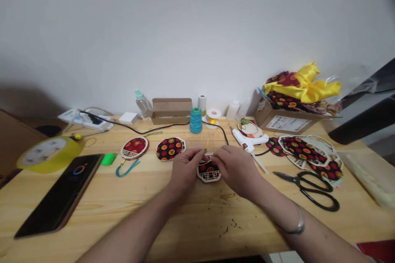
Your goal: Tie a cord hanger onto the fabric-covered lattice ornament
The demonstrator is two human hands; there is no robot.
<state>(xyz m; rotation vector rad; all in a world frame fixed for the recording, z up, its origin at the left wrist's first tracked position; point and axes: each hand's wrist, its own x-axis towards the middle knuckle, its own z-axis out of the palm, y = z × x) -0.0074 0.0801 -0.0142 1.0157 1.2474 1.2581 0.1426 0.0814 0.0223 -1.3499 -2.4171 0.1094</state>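
Note:
Between my hands is a small notched ornament (210, 176), with a pale cut-out lattice frame over dark red and black patterned fabric. A thin yellow cord (215, 139) loops up from its top edge. My left hand (185, 170) is closed at the ornament's upper left, thumb and finger pinching the cord. At the upper right my right hand (237, 169) is also closed, its fingertips pinching the cord close to the left ones. The fingers partly cover the ornament's top. Beside my left hand lies another patterned fabric piece (169, 149) with a lattice edge.
Behind stand a teal thread cone (196, 121) and a spool of yellow cord (213, 117). A white glue gun (249, 139) and black scissors (308, 187) lie right. At left are a round ornament (135, 148), a phone (60, 195) and a tape roll (51, 154).

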